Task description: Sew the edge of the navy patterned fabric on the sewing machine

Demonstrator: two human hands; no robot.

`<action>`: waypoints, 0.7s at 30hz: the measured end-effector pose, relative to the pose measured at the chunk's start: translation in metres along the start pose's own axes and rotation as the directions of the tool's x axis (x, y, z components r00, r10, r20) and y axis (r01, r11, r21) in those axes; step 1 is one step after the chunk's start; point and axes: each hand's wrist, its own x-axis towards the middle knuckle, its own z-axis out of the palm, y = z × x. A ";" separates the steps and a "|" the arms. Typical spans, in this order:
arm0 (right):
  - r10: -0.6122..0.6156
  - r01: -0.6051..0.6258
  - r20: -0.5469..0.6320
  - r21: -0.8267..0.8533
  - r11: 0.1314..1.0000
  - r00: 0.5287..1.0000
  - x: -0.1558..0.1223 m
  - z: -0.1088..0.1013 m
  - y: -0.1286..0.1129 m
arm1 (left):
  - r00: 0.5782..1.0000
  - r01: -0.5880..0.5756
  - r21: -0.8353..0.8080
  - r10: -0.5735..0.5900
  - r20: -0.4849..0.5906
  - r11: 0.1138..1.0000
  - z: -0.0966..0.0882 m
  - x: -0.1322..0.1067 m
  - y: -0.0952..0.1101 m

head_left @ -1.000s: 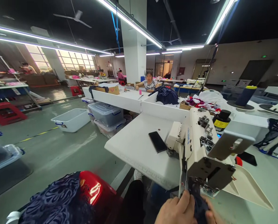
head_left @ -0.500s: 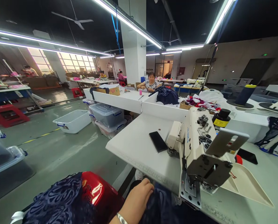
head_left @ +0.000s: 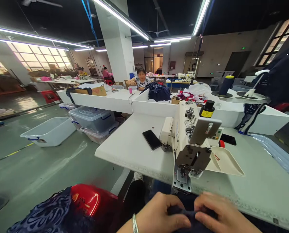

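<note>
At the bottom of the view my left hand (head_left: 160,212), with a silver bangle on its wrist, pinches dark navy fabric (head_left: 193,216) between thumb and fingers. My right hand (head_left: 217,212) grips the same fabric close by, so the two thumbs nearly face each other. The cloth lies low at the table's front edge, and much of it is hidden by the hands. Just beyond them stands a cream sewing machine (head_left: 183,129), its needle area (head_left: 183,176) above the near edge, with no fabric visible under it.
A black phone (head_left: 152,139) lies left of the machine on the white table (head_left: 125,145). To the right are a cream tray (head_left: 228,161) and another phone (head_left: 228,139). Patterned navy fabric (head_left: 47,210) drapes a red stool (head_left: 93,197). A person (head_left: 141,81) sits across the tables.
My right hand has come into view and holds the fabric beside my left. My left hand has moved right. The camera has turned to the right.
</note>
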 end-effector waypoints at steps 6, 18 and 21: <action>0.155 -0.119 -0.243 0.157 0.980 0.958 0.036 0.002 0.017 | 0.922 0.110 0.473 0.088 -0.377 0.874 -0.030 0.013 0.003; 0.203 -0.003 -0.433 0.418 0.908 0.878 0.053 0.013 0.030 | 0.687 -0.295 0.832 0.709 -0.156 0.470 0.008 0.024 -0.006; 0.154 0.024 -0.473 0.348 0.937 0.867 0.061 0.010 0.031 | 0.673 -0.218 0.853 0.706 -0.221 0.475 0.015 0.024 -0.010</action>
